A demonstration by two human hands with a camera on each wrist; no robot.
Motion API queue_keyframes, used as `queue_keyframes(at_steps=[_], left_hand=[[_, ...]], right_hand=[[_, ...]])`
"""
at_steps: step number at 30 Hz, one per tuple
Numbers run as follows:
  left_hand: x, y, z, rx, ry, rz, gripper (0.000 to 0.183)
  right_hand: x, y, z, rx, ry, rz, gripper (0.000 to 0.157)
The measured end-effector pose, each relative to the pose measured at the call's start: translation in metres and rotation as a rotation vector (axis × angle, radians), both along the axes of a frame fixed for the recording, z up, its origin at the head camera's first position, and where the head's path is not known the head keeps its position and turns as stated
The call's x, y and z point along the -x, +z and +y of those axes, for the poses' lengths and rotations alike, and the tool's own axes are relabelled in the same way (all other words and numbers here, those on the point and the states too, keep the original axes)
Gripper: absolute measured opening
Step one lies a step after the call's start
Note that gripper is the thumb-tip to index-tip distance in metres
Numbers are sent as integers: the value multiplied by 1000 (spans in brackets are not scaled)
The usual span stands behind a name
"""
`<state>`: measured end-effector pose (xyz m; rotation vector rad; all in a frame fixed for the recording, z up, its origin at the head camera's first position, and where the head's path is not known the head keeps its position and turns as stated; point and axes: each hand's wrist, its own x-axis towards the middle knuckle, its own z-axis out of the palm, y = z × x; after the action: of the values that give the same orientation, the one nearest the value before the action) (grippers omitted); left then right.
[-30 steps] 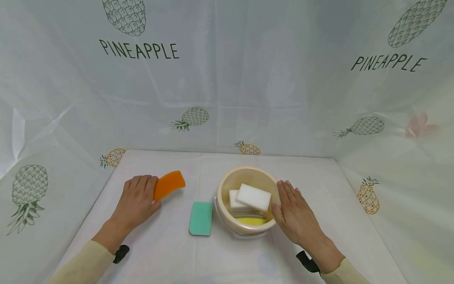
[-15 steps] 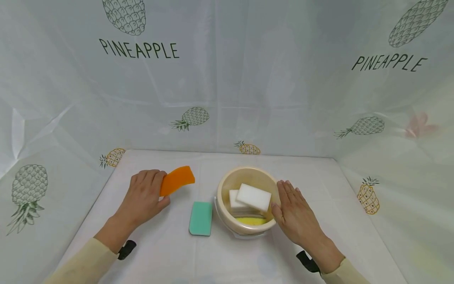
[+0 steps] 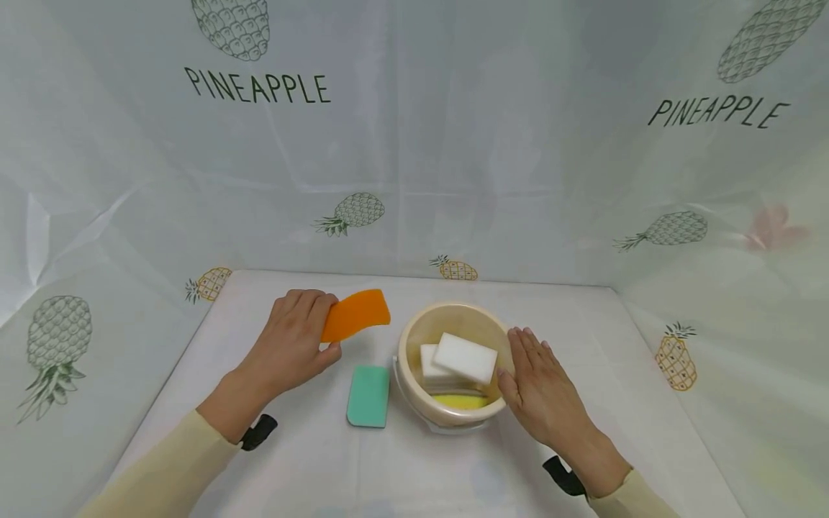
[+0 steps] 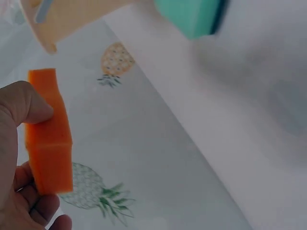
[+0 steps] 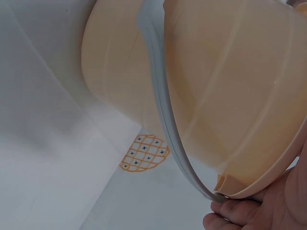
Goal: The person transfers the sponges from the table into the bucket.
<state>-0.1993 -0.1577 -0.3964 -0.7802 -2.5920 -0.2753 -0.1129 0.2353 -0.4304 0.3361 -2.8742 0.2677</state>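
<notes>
My left hand (image 3: 298, 334) pinches an orange sponge (image 3: 356, 314) at its near end, above the table left of the bucket. In the left wrist view, the thumb presses one side of the orange sponge (image 4: 50, 129), and fingers curl beneath it. My right hand (image 3: 544, 385) lies against the right side of a cream bucket (image 3: 414, 327), fingers straight and together, thumb at the rim. Two white sponges (image 3: 465, 357) and a yellow one (image 3: 461, 401) are inside the bucket. The right wrist view shows my right fingers (image 5: 240, 211) by the grey handle's (image 5: 165, 105) end.
A green sponge (image 3: 368, 396) with a dark underside lies flat on the white table (image 3: 311, 446), just left of the bucket. A pineapple-print sheet (image 3: 453, 144) hangs behind the table and along both sides.
My left hand has carried the orange sponge rightward and slightly up toward the bucket. The right hand, bucket and green sponge have stayed in place.
</notes>
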Motion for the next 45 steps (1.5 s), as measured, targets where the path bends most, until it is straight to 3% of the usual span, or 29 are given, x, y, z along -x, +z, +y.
queue_keyframes(at_steps=[9,19,31,39,45], left_hand=[[5,24,49,-2,-99,-71,53],[7,34,93,23,-173,-112,51],[10,24,127,115,-196,-186,55],[12,15,139,148,-215,-209,55],[12,7,143,189,-196,-243,67]], right_hand=[[1,0,0,-4,-1,-2,65],[0,1,0,-14,-2,-4,64],[-1,0,0,-21,-22,-15,65],[-1,-2,-1,-17,-22,-4,65],[-1,-2,-1,-15,-23,-8,65]])
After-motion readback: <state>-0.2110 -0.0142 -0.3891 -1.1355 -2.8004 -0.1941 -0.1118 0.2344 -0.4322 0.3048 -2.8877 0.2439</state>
